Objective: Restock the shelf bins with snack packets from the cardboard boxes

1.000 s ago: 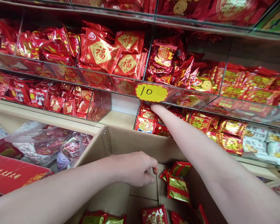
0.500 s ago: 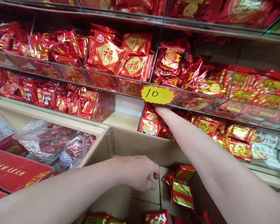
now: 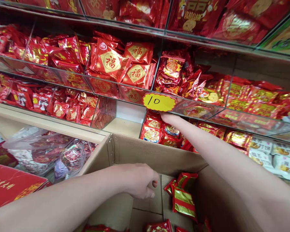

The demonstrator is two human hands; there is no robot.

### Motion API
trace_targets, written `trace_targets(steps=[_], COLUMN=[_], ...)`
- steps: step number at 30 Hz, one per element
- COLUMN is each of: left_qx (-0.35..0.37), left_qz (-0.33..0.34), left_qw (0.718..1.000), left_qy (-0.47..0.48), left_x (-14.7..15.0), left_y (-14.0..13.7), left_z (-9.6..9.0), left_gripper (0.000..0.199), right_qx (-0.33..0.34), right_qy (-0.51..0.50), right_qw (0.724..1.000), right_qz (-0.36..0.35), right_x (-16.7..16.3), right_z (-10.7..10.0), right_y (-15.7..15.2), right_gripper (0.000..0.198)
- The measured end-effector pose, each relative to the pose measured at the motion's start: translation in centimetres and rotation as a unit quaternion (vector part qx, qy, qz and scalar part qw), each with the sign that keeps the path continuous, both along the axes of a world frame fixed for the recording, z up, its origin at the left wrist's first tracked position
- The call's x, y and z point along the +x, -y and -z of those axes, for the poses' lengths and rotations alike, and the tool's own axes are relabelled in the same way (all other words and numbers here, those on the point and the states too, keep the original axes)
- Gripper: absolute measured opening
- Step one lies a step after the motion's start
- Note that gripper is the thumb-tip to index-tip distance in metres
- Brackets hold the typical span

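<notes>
My left hand (image 3: 141, 180) hovers over the cardboard box (image 3: 145, 150), its fingers loosely curled and the thumb apart from the index finger. Nothing shows in it. Inside the box lie several red and gold packets (image 3: 184, 201), to the right of that hand. My right hand (image 3: 168, 118) reaches over the box into a lower shelf compartment, under the yellow tag (image 3: 159, 101) marked 10. Its fingers are hidden there, so whether they grip anything cannot be seen. Red snack packets (image 3: 151, 134) are stacked in the compartment, close around this hand.
Clear-fronted shelves hold red packets with gold signs (image 3: 111, 62) above. White packets (image 3: 261, 156) sit at the lower right. Left of the box are plastic bags (image 3: 73, 154) of packets and a red carton (image 3: 12, 183). A wooden ledge (image 3: 122, 126) runs behind the box.
The view has shifted slightly, so the upper shelves sit lower in it. My right hand stays in the compartment under the tag, and my left hand keeps its curled pose over the box.
</notes>
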State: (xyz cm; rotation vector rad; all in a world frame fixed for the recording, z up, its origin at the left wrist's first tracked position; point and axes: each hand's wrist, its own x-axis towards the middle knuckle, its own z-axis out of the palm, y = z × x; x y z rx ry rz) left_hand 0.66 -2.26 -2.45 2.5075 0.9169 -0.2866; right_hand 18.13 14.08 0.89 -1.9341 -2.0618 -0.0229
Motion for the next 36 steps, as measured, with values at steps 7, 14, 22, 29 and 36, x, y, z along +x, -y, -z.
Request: trace_targets(steps=[7,14,22,29,36], left_qx=[-0.006,0.015,0.012,0.028,0.016], left_qz=[-0.003,-0.028,-0.031,-0.041,-0.048], left_qw=[1.0,0.999,0.998,0.997,0.996], left_qy=[-0.005,-0.034,-0.045,-0.054,-0.069], left_x=[0.0,-0.1,-0.1,-0.2,-0.2], left_y=[-0.1,0.0,0.2,-0.1,-0.2], left_z=[0.2,0.0,0.3,0.6,0.5], left_gripper=[0.032,0.033,0.031,0.03,0.032], right_qx=[-0.046,0.005,0.015,0.018,-0.003], right_qy=[0.148,0.212,0.211,0.197,0.204], right_qw=[0.988,0.975,0.97,0.97,0.964], right_qz=[-0.011,-0.071,-0.119,-0.139,-0.167], right_x=[2.1,2.6,3.3,4.0,4.8], right_z=[0.1,0.1,0.5,-0.4,0.2], right_y=[5.8,6.1,5.4,5.8,9.8], right_gripper=[0.05,0.043,0.039,0.024,0.019])
